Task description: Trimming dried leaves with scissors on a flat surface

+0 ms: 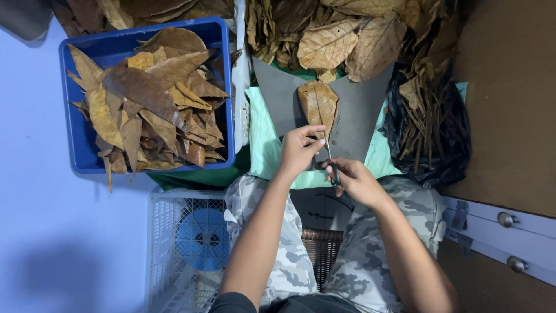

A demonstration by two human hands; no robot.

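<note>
A single dry brown leaf point(318, 104) lies flat on a grey cutting board point(359, 116) in front of my knees. My left hand point(299, 150) pinches the leaf's near end by its stalk. My right hand point(354, 178) grips small scissors point(331, 165), whose blades point up at the stalk right beside my left fingers. Both forearms reach forward over my camouflage trousers.
A blue crate point(72, 116) full of trimmed brown leaves stands at the left. A heap of dry leaves point(341, 35) lies beyond the board. A black bag of stalks point(431, 127) sits at the right. A white basket point(174, 249) stands near my left knee.
</note>
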